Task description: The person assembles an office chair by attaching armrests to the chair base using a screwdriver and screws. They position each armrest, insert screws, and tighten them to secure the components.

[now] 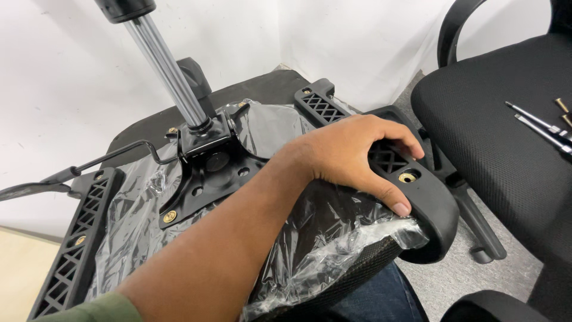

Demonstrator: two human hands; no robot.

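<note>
An upturned black office-chair seat [333, 280] wrapped in clear plastic lies across my lap. A black metal mechanism plate [205, 173] is bolted to its underside, and a chrome gas cylinder [164, 65] rises from the plate. My left hand [351, 155] reaches across the seat and grips the black plastic armrest [432, 206] on the right side. Its fingers curl over the top and the thumb rests beside a brass-coloured bolt hole [408, 177]. A second armrest bracket [74, 238] lies along the seat's left edge. My right hand is out of sight.
Another black mesh office chair [494, 137] stands at the right, with thin metal tools [539, 128] and brass bolts [563, 107] on its seat. A black lever [77, 170] sticks out to the left. White walls stand close behind, and grey carpet [459, 280] lies below.
</note>
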